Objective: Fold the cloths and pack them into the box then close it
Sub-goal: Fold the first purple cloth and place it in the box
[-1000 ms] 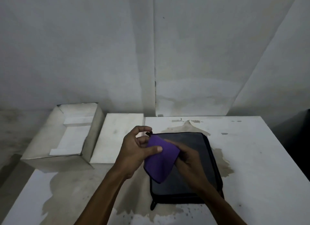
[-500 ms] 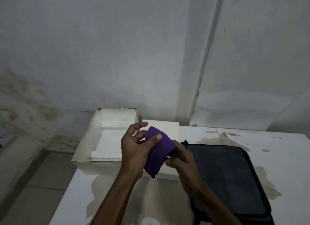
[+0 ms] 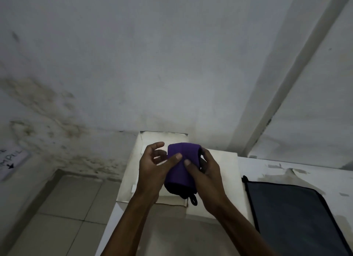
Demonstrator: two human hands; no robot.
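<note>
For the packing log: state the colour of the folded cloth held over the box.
Purple folded cloth, clearest in the head view.

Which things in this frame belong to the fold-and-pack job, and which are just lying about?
Part of the job:
- purple cloth, folded, held between left hand and right hand
- open white box, behind and below the hands
- white lid, flat beside the box
- dark grey cloth, flat on the table

Lying about:
- handwritten paper sign, far left
</note>
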